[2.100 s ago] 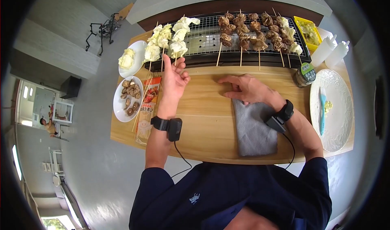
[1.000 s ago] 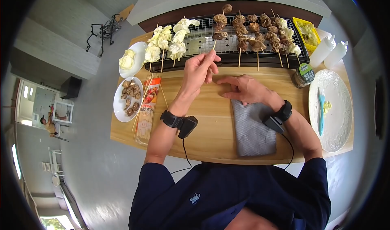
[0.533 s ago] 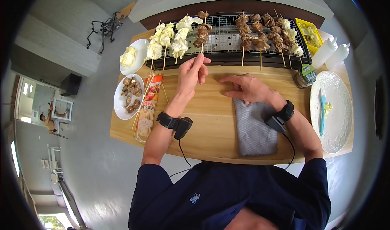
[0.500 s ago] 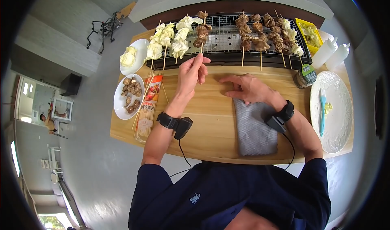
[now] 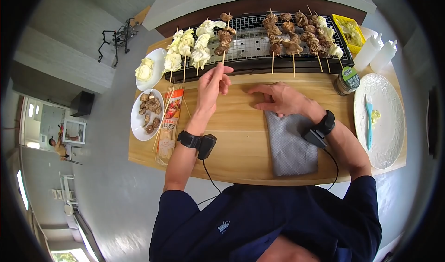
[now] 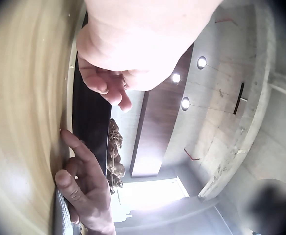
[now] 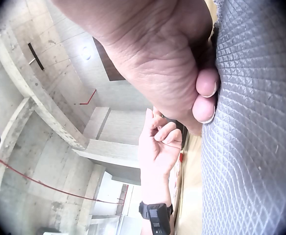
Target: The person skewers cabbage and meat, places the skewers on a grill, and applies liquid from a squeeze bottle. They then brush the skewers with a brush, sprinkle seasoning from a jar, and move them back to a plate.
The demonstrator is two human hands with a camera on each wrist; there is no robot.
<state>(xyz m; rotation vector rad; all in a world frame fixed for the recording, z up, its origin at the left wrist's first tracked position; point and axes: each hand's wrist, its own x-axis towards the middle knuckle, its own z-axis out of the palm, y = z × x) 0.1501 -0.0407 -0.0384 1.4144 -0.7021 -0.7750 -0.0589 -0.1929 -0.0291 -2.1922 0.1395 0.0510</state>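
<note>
Mushrooms threaded on a skewer [image 5: 225, 36] lie over the left part of the grill [image 5: 250, 68], just right of the cabbage skewers [image 5: 201, 46]. At its bare lower end, my left hand [image 5: 211, 88] pinches the stick between thumb and index finger; the other fingers are loosely curled. My right hand [image 5: 282, 99] rests on the table by the top edge of a folded grey cloth [image 5: 292, 144], fingers relaxed and holding nothing. The right wrist view shows two of its fingertips [image 7: 205, 107] against that cloth.
More mushroom skewers [image 5: 292, 37] line the grill's right half. Left are a plate of mushrooms [image 5: 134, 126], a cabbage plate [image 5: 157, 58] and a skewer packet [image 5: 170, 118]. Right stand a spice jar [image 5: 346, 82], squeeze bottles [image 5: 369, 51] and a large plate [image 5: 388, 123] with a brush [image 5: 369, 123].
My left hand took hold of a mushroom skewer, lifted it and shifted it left across the grill beside the cabbage skewers. The right hand has stayed put.
</note>
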